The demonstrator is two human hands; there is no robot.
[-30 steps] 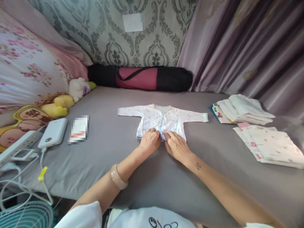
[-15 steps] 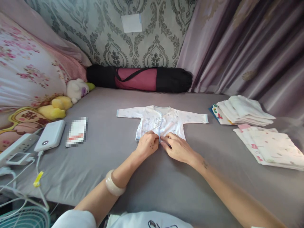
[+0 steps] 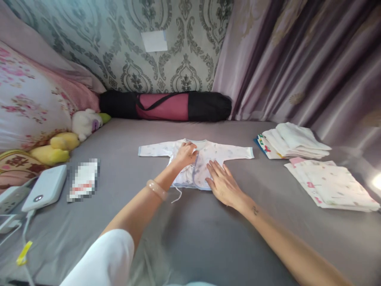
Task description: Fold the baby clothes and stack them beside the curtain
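A small white baby shirt (image 3: pixel 205 171) with pale prints and light-blue trim lies spread on the bed, its sleeves stretched out to both sides. My left hand (image 3: pixel 187 154) is on its upper front below the collar, fingers curled on the front edge. My right hand (image 3: pixel 223 186) rests flat on the lower front at the right, fingers stretched out and holding nothing. A thin white tie string (image 3: pixel 177 195) hangs out past the bottom hem. The upper end of the front edge is hidden under my left hand.
Folded white cloths (image 3: pixel 297 141) and folded printed cloths (image 3: pixel 336 184) lie at right. On the left are a pixelated packet (image 3: pixel 85 179), a white power bank (image 3: pixel 46 188) with cable, and plush toys (image 3: pixel 53 149). A long black-and-maroon bag (image 3: pixel 163 106) lies along the wall.
My left hand has gone from the bottom hem up to the upper front. My right hand has opened flat on the lower right front. A tie string now shows below the hem. The view has shifted.
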